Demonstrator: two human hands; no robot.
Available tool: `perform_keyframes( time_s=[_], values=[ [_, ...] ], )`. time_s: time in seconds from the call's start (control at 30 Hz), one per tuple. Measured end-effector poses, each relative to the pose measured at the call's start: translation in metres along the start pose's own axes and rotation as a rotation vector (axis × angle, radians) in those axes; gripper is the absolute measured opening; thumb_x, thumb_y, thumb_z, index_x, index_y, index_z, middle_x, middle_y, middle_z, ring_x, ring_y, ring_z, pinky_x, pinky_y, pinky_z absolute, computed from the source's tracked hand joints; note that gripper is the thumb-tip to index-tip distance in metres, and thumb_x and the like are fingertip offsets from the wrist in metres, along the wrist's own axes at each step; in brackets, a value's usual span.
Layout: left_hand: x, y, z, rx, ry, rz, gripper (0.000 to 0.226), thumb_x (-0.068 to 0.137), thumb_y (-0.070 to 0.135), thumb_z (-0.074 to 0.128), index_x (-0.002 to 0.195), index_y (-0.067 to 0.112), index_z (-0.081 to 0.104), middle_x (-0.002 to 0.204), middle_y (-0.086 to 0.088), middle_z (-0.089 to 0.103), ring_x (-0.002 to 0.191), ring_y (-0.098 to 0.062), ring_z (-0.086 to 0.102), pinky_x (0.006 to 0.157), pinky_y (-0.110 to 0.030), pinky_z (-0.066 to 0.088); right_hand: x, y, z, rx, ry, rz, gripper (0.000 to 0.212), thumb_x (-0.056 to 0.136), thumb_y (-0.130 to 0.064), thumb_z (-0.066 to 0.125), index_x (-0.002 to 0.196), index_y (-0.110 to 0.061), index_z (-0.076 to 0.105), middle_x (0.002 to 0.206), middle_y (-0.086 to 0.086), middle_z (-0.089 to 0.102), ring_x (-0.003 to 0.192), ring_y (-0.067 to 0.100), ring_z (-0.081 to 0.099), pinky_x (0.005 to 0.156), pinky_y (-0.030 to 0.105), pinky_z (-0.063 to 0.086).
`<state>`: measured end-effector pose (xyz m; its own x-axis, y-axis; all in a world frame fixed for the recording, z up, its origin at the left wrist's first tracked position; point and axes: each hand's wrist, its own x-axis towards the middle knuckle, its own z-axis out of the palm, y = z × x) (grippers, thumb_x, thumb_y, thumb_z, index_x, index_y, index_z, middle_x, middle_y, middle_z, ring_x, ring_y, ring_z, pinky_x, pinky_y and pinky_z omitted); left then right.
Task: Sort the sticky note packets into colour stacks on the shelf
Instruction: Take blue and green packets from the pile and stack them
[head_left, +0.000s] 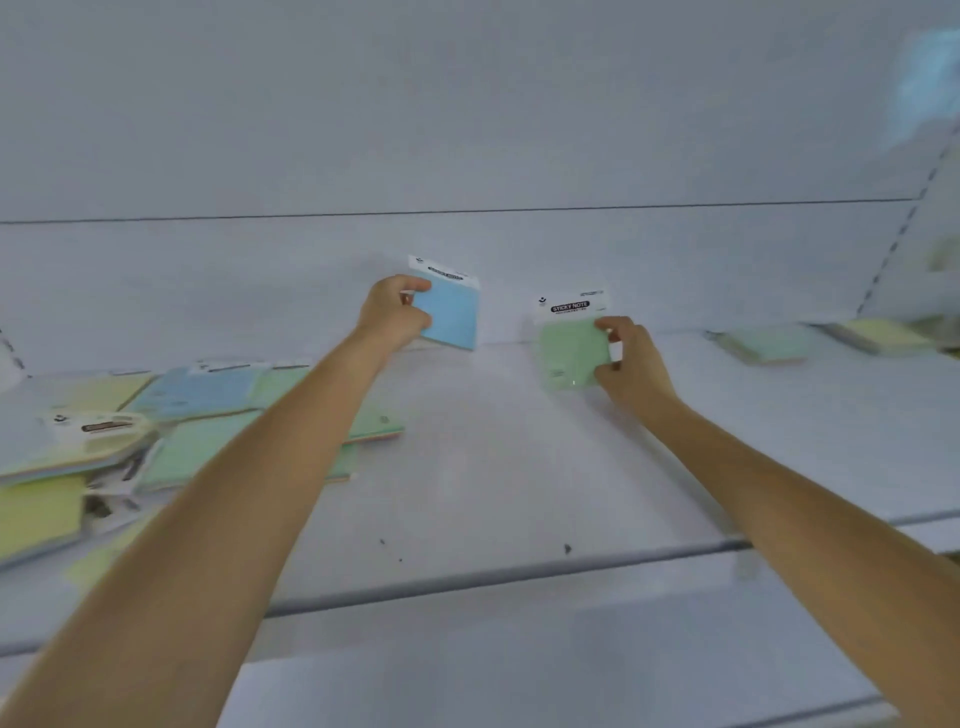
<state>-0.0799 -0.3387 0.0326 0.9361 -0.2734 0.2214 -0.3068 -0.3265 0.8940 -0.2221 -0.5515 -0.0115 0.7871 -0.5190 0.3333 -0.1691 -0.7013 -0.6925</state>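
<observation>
My left hand (395, 312) grips a blue sticky note packet (452, 312) by its left edge, tilted and held up near the shelf's back wall. My right hand (631, 364) grips a green sticky note packet (571, 353) by its right edge; its white "STICKY NOTE" header points up. Both packets are held above the white shelf (493, 467), a little apart from each other. A jumbled pile of yellow, blue and green packets (156, 431) lies at the left, partly hidden behind my left forearm.
At the far right of the shelf lie a green packet stack (763, 343) and a yellow packet stack (883, 335). The shelf's front lip (519, 571) runs across below my arms. A slotted upright (893, 234) stands at the right.
</observation>
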Motion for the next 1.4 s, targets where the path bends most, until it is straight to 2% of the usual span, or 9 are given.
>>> perform_keyframes(
  time_s=[0.07, 0.23, 0.37, 0.67, 0.8, 0.9, 1.07, 1.27, 1.4],
  values=[
    [-0.004, 0.014, 0.040, -0.014, -0.007, -0.004, 0.046, 0.076, -0.007, 0.057, 0.118, 0.011, 0.058, 0.096, -0.008, 0.050, 0.087, -0.022, 0.050, 0.077, -0.029, 0.042, -0.004, 0.029, -0.031, -0.002, -0.007, -0.025, 0.056, 0.078, 0.006, 0.049, 0.129, -0.017, 0.042, 0.127, 0.011, 0.046, 0.084, 0.033, 0.060, 0.079, 0.037, 0.045],
    [-0.023, 0.043, 0.139, -0.064, 0.004, -0.049, 0.046, 0.076, -0.007, 0.057, 0.119, 0.009, 0.057, 0.102, -0.011, 0.052, 0.090, -0.022, 0.052, 0.082, -0.030, 0.045, -0.005, 0.104, -0.106, 0.002, -0.036, -0.057, 0.055, 0.080, 0.003, 0.052, 0.129, -0.018, 0.039, 0.125, 0.009, 0.043, 0.076, 0.025, 0.058, 0.085, 0.040, 0.047],
    [-0.043, 0.054, 0.203, -0.015, -0.002, -0.100, 0.048, 0.077, -0.005, 0.060, 0.123, 0.007, 0.055, 0.124, -0.022, 0.055, 0.111, -0.032, 0.057, 0.096, -0.037, 0.047, -0.006, 0.151, -0.152, 0.004, -0.029, -0.023, 0.054, 0.082, 0.000, 0.049, 0.130, -0.019, 0.036, 0.120, 0.003, 0.040, 0.083, 0.028, 0.061, 0.086, 0.039, 0.047],
    [-0.041, 0.068, 0.255, 0.289, -0.057, -0.116, 0.046, 0.087, 0.006, 0.052, 0.132, 0.004, 0.046, 0.138, -0.019, 0.048, 0.127, -0.031, 0.045, 0.108, -0.031, 0.032, 0.007, 0.190, -0.181, 0.015, -0.043, -0.081, 0.053, 0.082, 0.002, 0.049, 0.130, -0.018, 0.037, 0.114, -0.002, 0.038, 0.083, 0.027, 0.059, 0.085, 0.035, 0.047],
    [-0.042, 0.063, 0.265, 0.465, -0.053, -0.090, 0.041, 0.091, 0.009, 0.041, 0.130, -0.001, 0.044, 0.140, -0.028, 0.037, 0.132, -0.037, 0.033, 0.107, -0.035, 0.030, 0.014, 0.192, -0.179, 0.038, -0.060, -0.080, 0.054, 0.082, 0.002, 0.049, 0.130, -0.019, 0.038, 0.111, -0.004, 0.036, 0.078, 0.022, 0.055, 0.086, 0.037, 0.046],
    [-0.046, 0.062, 0.268, 0.557, -0.096, -0.046, 0.045, 0.094, 0.028, 0.041, 0.137, 0.013, 0.038, 0.151, -0.019, 0.019, 0.140, -0.034, 0.018, 0.112, -0.040, 0.024, 0.020, 0.194, -0.180, 0.062, -0.062, -0.040, 0.054, 0.082, 0.001, 0.049, 0.130, -0.021, 0.038, 0.112, -0.004, 0.038, 0.069, 0.013, 0.053, 0.076, 0.031, 0.046],
    [-0.045, 0.060, 0.272, 0.712, -0.217, 0.048, 0.048, 0.092, 0.044, 0.040, 0.135, 0.024, 0.041, 0.151, -0.007, 0.027, 0.139, -0.030, 0.021, 0.112, -0.045, 0.024, 0.037, 0.207, -0.192, 0.203, -0.002, 0.039, 0.056, 0.082, 0.005, 0.050, 0.131, -0.020, 0.041, 0.113, -0.001, 0.043, 0.081, 0.021, 0.055, 0.054, 0.009, 0.041],
    [-0.046, 0.064, 0.276, 0.706, -0.162, 0.137, 0.049, 0.092, 0.042, 0.043, 0.136, 0.022, 0.041, 0.150, -0.008, 0.031, 0.140, -0.028, 0.022, 0.115, -0.042, 0.023, 0.080, 0.220, -0.210, 0.375, 0.095, 0.167, 0.046, 0.083, 0.008, 0.049, 0.126, -0.007, 0.051, 0.114, 0.008, 0.049, 0.093, 0.019, 0.050, 0.094, 0.041, 0.047],
    [-0.044, 0.087, 0.295, 0.693, -0.297, 0.275, 0.048, 0.092, 0.038, 0.047, 0.135, 0.016, 0.044, 0.148, -0.008, 0.038, 0.139, -0.026, 0.028, 0.115, -0.033, 0.021, 0.105, 0.222, -0.204, 0.358, 0.015, 0.204, 0.041, 0.081, 0.002, 0.050, 0.118, -0.011, 0.059, 0.121, 0.011, 0.055, 0.095, 0.022, 0.054, 0.098, 0.049, 0.047]
  ],
)
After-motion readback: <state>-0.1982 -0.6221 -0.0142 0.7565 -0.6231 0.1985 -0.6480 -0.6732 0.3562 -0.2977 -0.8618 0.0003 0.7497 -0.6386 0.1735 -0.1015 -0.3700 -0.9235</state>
